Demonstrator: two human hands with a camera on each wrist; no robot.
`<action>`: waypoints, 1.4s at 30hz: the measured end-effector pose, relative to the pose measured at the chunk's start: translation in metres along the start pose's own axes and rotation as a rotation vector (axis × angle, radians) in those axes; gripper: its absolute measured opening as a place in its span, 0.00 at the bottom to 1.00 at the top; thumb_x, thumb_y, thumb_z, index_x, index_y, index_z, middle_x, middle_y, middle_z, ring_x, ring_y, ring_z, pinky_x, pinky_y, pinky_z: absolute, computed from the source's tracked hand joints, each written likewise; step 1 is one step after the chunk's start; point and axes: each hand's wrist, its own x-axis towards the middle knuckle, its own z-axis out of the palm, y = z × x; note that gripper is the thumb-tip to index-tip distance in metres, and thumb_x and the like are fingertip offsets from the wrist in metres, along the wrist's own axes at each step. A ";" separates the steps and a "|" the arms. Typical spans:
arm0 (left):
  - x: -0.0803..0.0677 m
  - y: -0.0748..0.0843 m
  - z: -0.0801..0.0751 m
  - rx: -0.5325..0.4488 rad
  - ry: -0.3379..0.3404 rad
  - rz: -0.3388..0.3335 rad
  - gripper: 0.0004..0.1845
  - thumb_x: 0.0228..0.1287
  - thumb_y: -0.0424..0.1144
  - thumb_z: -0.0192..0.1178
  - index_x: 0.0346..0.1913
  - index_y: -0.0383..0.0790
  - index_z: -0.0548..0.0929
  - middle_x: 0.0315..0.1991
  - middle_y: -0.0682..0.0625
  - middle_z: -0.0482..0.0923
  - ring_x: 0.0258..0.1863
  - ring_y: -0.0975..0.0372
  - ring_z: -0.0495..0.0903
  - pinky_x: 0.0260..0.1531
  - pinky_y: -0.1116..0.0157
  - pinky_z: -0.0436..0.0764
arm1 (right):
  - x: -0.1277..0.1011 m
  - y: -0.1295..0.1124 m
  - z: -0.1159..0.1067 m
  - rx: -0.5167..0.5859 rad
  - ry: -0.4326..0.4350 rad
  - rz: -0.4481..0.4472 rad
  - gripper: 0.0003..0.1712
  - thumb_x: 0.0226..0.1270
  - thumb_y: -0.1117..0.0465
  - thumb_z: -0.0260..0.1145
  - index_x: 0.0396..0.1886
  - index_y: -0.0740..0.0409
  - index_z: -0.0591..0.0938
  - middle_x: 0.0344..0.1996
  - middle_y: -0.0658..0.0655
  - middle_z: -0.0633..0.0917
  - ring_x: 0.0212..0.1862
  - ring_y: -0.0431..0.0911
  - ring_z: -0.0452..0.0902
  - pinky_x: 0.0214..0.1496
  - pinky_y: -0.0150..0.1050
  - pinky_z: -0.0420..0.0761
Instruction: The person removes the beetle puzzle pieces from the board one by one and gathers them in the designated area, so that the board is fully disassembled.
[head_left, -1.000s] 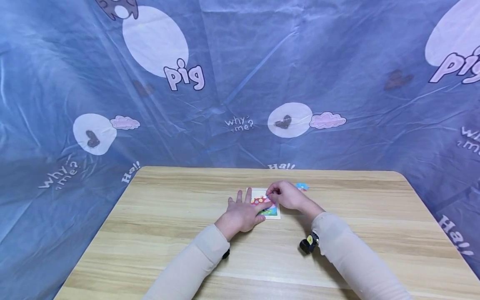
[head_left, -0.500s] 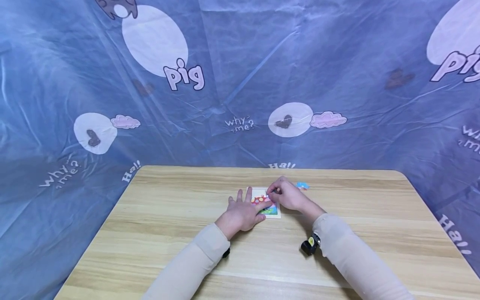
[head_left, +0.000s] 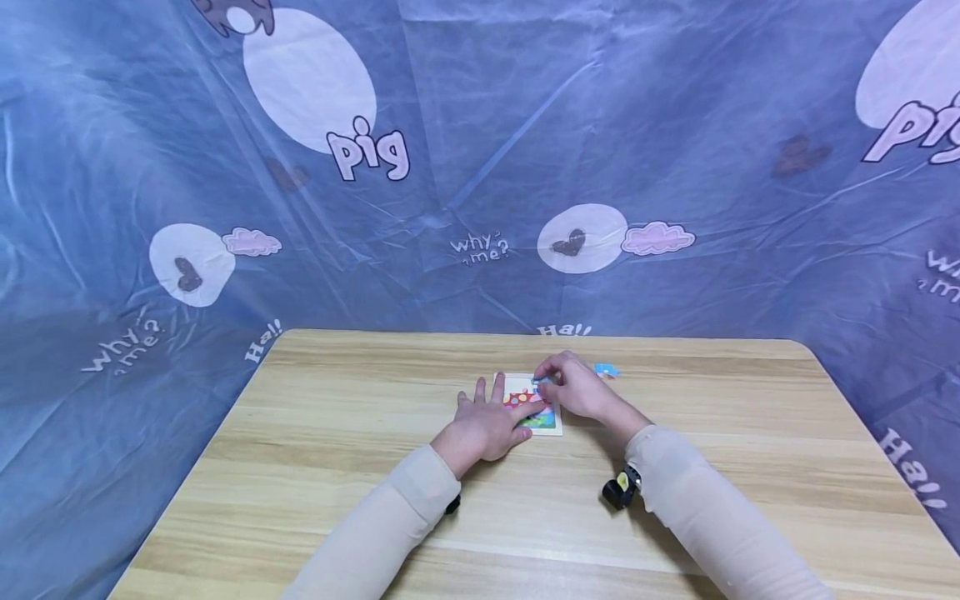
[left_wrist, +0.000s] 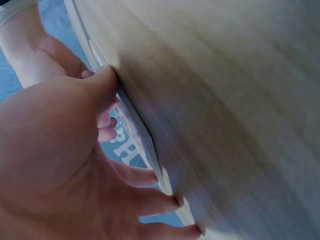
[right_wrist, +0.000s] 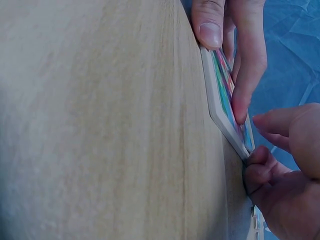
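A small white-framed puzzle board [head_left: 551, 424] with a colourful picture lies flat on the wooden table [head_left: 337, 467]. My left hand [head_left: 487, 421] rests flat beside it, fingers spread, with a fingertip pressing on the picture. My right hand [head_left: 576, 390] hovers over the board's far right corner, fingers curled, pinching a small blue puzzle piece [head_left: 540, 381]. In the left wrist view the left hand [left_wrist: 50, 150] lies against the board's edge [left_wrist: 137, 127]. The right wrist view has the board [right_wrist: 222, 95] edge-on, left fingers [right_wrist: 245, 55] on it, and the right hand [right_wrist: 285, 170] at its corner.
A loose blue puzzle piece [head_left: 605, 370] lies on the table just right of my right hand. A blue printed cloth [head_left: 450, 167] hangs behind and around the table. A black wrist device [head_left: 618, 490] sits under my right forearm.
My right hand has shifted slightly up and away, toward the board's far edge, its fingers still curled. The left hand has stayed in place on the board.
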 end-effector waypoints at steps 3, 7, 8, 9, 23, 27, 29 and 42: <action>0.000 0.000 0.000 0.000 -0.002 -0.002 0.27 0.69 0.66 0.38 0.68 0.87 0.46 0.76 0.39 0.38 0.72 0.37 0.46 0.61 0.34 0.57 | 0.002 -0.001 0.000 0.003 -0.005 0.014 0.13 0.59 0.63 0.67 0.45 0.57 0.82 0.40 0.56 0.80 0.41 0.46 0.74 0.46 0.42 0.75; -0.001 0.000 -0.001 -0.003 -0.001 -0.001 0.27 0.69 0.65 0.39 0.68 0.86 0.46 0.76 0.38 0.38 0.72 0.37 0.46 0.61 0.35 0.57 | 0.004 -0.001 0.001 -0.027 -0.018 0.020 0.12 0.59 0.62 0.67 0.44 0.57 0.83 0.40 0.55 0.80 0.42 0.46 0.75 0.47 0.43 0.76; -0.001 0.000 -0.001 -0.004 0.001 -0.001 0.27 0.69 0.65 0.39 0.68 0.86 0.47 0.76 0.38 0.38 0.72 0.37 0.46 0.61 0.35 0.57 | 0.004 -0.001 0.001 -0.036 -0.021 0.023 0.12 0.59 0.62 0.68 0.43 0.57 0.83 0.40 0.55 0.80 0.43 0.46 0.75 0.47 0.43 0.76; -0.001 0.000 0.000 -0.005 0.002 0.000 0.27 0.69 0.65 0.39 0.68 0.86 0.47 0.76 0.38 0.39 0.72 0.37 0.46 0.61 0.35 0.57 | 0.004 -0.001 0.002 -0.045 -0.023 0.025 0.11 0.59 0.62 0.68 0.42 0.57 0.84 0.40 0.54 0.80 0.42 0.46 0.75 0.47 0.43 0.76; -0.002 0.000 0.001 -0.009 0.013 0.004 0.27 0.69 0.65 0.40 0.68 0.86 0.47 0.76 0.38 0.39 0.72 0.37 0.47 0.60 0.35 0.57 | 0.005 -0.004 0.001 -0.090 -0.048 0.029 0.11 0.58 0.61 0.70 0.40 0.59 0.84 0.34 0.53 0.80 0.38 0.45 0.74 0.44 0.41 0.75; -0.002 0.000 0.000 -0.007 0.012 0.003 0.27 0.69 0.65 0.40 0.68 0.86 0.47 0.76 0.38 0.39 0.72 0.37 0.47 0.60 0.35 0.57 | 0.005 -0.005 0.001 -0.080 -0.064 0.037 0.11 0.58 0.62 0.70 0.40 0.59 0.83 0.31 0.52 0.79 0.35 0.44 0.73 0.42 0.39 0.74; -0.002 0.000 0.000 -0.007 0.011 0.000 0.27 0.69 0.65 0.40 0.68 0.86 0.47 0.76 0.38 0.39 0.72 0.37 0.47 0.60 0.34 0.57 | 0.006 -0.005 0.000 -0.077 -0.072 0.038 0.11 0.57 0.62 0.70 0.40 0.59 0.83 0.30 0.51 0.79 0.35 0.43 0.73 0.41 0.39 0.73; 0.002 0.002 -0.003 -0.005 0.008 -0.011 0.27 0.69 0.65 0.40 0.68 0.86 0.48 0.76 0.39 0.39 0.72 0.38 0.47 0.61 0.35 0.57 | 0.014 -0.001 -0.005 -0.078 -0.093 0.029 0.13 0.57 0.61 0.71 0.40 0.62 0.81 0.30 0.52 0.80 0.33 0.42 0.74 0.38 0.37 0.74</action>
